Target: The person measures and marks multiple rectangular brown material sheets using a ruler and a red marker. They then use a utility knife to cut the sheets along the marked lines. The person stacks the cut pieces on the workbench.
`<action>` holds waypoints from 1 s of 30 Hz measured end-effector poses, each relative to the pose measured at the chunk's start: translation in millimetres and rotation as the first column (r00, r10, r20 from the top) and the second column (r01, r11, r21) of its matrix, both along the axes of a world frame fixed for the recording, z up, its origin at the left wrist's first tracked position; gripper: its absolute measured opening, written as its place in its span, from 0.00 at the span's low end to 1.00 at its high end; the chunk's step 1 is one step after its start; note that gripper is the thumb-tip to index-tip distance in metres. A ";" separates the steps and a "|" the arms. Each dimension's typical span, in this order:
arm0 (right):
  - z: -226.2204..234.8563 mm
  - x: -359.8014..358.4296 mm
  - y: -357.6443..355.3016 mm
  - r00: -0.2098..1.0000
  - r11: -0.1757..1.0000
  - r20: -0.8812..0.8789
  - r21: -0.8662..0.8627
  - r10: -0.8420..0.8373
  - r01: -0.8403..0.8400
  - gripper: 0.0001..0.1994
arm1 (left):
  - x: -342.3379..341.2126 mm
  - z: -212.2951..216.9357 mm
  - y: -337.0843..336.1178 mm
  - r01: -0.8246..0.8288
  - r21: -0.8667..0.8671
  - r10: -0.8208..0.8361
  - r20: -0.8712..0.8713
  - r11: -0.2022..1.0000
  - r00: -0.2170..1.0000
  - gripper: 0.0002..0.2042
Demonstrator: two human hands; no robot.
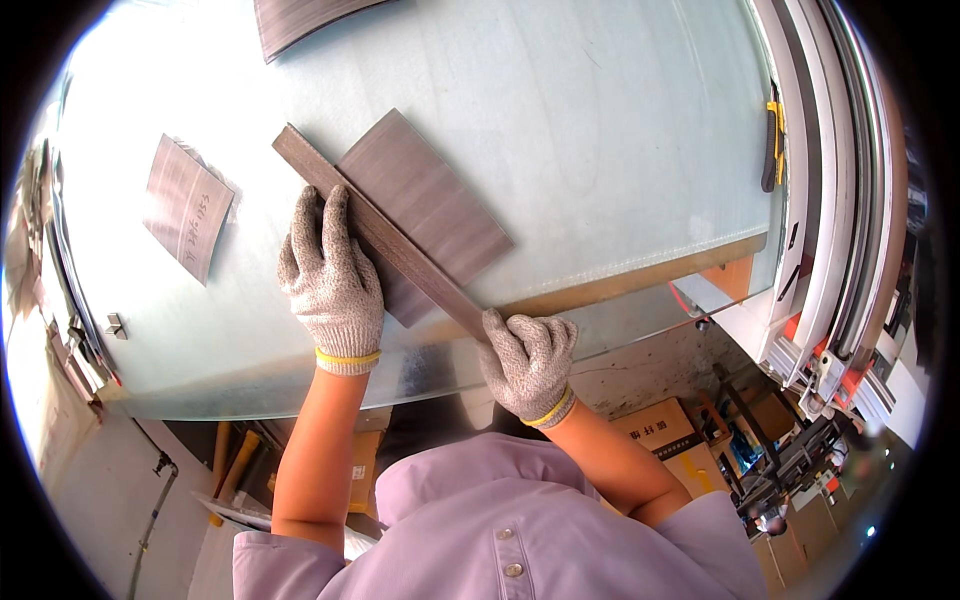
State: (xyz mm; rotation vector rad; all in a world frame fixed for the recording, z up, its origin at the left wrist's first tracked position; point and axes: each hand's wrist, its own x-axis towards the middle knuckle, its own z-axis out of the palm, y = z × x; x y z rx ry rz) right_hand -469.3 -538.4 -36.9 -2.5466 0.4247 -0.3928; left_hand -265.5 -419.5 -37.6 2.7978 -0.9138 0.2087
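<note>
A long, narrow dark brown bar (405,250) lies slantwise over a grey-brown rectangular sheet (432,190) with a streaked surface. My left hand (335,285), in a knitted grey glove with a yellow cuff edge, presses on the bar's upper half, its first two fingers reaching over it. The thumb side is partly hidden. At the bar's near end, my right hand (530,365), gloved alike, grips it with bent fingers. Part of the sheet shows on the near side of the bar, beside my left hand. Both rest on a pale, glassy tabletop (620,130).
A smaller grey sheet (187,210) with handwriting lies at left, another dark sheet (310,18) at the far edge. A yellow-and-black hand tool (773,145) sits by white rails (835,200) at right. A small metal block (116,325) is near the left edge. Below stands a cardboard box (655,425).
</note>
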 end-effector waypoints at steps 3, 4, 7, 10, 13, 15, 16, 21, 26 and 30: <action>1.1 0.6 -0.7 1.000 1.000 0.004 -0.001 0.001 -0.001 0.25 | 0.0 0.7 -0.3 0.004 -0.003 -0.004 -0.002 1.000 1.000 0.26; 1.3 0.7 -1.0 1.000 1.000 0.001 -0.001 0.003 -0.003 0.25 | 0.1 0.6 0.2 0.004 -0.006 -0.004 -0.001 1.000 1.000 0.26; 2.2 1.0 -1.5 1.000 1.000 -0.002 -0.001 0.009 -0.009 0.25 | -0.1 1.3 0.2 0.002 -0.009 -0.002 -0.006 1.000 1.000 0.26; 2.9 1.7 -1.7 1.000 1.000 0.003 -0.003 0.011 -0.011 0.25 | 0.2 1.4 -0.2 0.006 -0.018 -0.006 -0.003 1.000 1.000 0.26; 2.3 1.8 -1.8 1.000 1.000 0.013 -0.006 0.010 -0.010 0.25 | 0.3 0.7 -1.2 0.007 -0.023 -0.007 0.000 1.000 1.000 0.27; 1.2 1.3 -1.5 1.000 1.000 0.020 -0.013 0.010 -0.010 0.25 | 0.1 0.8 -1.7 0.004 -0.025 -0.004 -0.003 1.000 1.000 0.27; 1.3 1.5 -1.5 1.000 1.000 0.020 -0.014 0.011 -0.011 0.25 | 0.3 1.4 -1.9 0.002 -0.026 -0.003 -0.007 1.000 1.000 0.27; 3.4 3.3 -2.6 0.999 1.000 0.033 -0.027 0.014 -0.014 0.25 | -0.5 2.4 -0.8 0.008 -0.029 -0.008 -0.004 1.000 1.000 0.27; 9.2 9.6 -8.9 0.997 0.999 0.067 -0.003 0.049 -0.049 0.23 | 3.7 2.8 4.2 0.049 0.013 -0.049 -0.018 0.999 0.999 0.26; 12.4 12.7 -17.1 0.992 0.994 0.072 -0.030 0.103 -0.101 0.23 | -2.6 24.0 -5.2 0.006 0.018 -0.003 -0.147 1.000 0.989 0.36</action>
